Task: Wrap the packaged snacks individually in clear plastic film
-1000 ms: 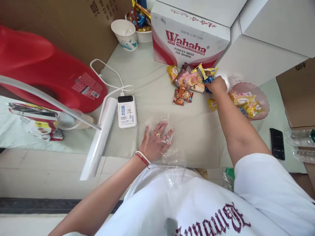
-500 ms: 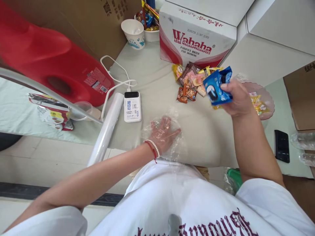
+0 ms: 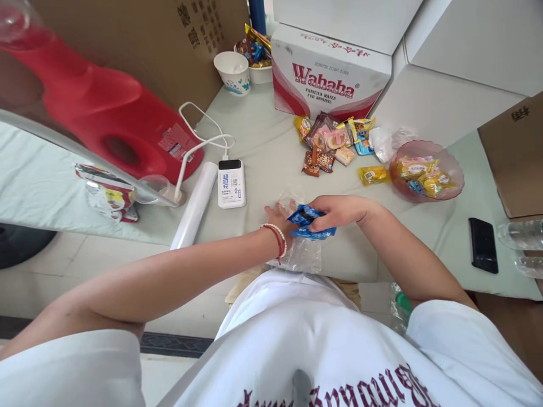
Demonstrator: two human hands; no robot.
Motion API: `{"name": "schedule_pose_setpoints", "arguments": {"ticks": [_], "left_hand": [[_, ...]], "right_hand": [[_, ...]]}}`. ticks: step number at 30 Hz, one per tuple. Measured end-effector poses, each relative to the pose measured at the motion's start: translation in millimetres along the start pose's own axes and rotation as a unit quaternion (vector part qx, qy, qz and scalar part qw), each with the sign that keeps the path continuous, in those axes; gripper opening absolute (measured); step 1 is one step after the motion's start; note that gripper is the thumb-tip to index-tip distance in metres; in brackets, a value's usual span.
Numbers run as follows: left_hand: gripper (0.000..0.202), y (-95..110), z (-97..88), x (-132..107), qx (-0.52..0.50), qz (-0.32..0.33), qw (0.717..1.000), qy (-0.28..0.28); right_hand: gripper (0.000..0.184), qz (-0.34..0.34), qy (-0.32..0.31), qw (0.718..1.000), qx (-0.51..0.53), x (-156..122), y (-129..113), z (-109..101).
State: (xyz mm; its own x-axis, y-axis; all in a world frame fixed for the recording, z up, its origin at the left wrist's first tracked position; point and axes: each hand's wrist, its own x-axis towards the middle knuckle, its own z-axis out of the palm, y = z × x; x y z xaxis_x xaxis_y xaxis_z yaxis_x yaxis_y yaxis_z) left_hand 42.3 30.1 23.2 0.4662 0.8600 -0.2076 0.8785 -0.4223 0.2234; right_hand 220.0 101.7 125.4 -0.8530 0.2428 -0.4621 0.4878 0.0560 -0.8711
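Observation:
My right hand (image 3: pixel 345 212) is closed around blue snack packets (image 3: pixel 314 230), thumb on top, just above the clear plastic bag (image 3: pixel 306 255). My left hand (image 3: pixel 278 215) lies low over the table at the bag, its visible fingers apart. The packets and the wrist hide part of it, and I cannot tell how much of the hand is inside the bag. Beyond my hands lies a pile of wrapped snacks (image 3: pixel 333 137). A yellow packet (image 3: pixel 373 175) rests beside the pink bowl (image 3: pixel 456 178), which holds more yellow packets.
A white power bank (image 3: pixel 231 192) with a cable and a white roll (image 3: pixel 195 206) lie left. A red jug (image 3: pixel 146 107) stands behind them. At the back are a paper cup (image 3: pixel 232 70) and the Wahaha box (image 3: pixel 326 79). A black phone (image 3: pixel 483 246) lies right.
My right hand has come left and nearer with the blue packets, from beside the bowl to the plastic bag. My left hand has stayed at the bag, now partly covered.

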Motion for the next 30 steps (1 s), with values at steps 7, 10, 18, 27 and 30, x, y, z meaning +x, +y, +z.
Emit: {"name": "schedule_pose_setpoints", "arguments": {"ticks": [7, 10, 18, 27, 30], "left_hand": [[0.057, -2, -16.5, -12, 0.046, -0.019, 0.997, -0.054], [0.065, -9, -20.5, -18, 0.047, -0.006, 0.998, -0.039], [0.071, -17, -15.6, -30, -0.019, -0.028, 0.999, 0.007], [0.092, -5, -10.7, -29, -0.003, -0.04, 0.999, -0.014], [0.096, -9, -7.0, -35, -0.007, -0.04, 0.999, 0.012]], "right_hand": [[0.042, 0.1, 0.231, 0.953, 0.167, -78, 59, 0], [0.043, 0.16, 0.335, 0.905, 0.207, -116, 102, 9], [0.042, 0.209, 0.444, 0.856, 0.163, -159, 122, 25], [0.047, 0.021, 0.412, 0.911, -0.011, -38, -10, 2], [0.034, 0.087, 0.348, 0.923, -0.139, -6, 13, 11]]}}
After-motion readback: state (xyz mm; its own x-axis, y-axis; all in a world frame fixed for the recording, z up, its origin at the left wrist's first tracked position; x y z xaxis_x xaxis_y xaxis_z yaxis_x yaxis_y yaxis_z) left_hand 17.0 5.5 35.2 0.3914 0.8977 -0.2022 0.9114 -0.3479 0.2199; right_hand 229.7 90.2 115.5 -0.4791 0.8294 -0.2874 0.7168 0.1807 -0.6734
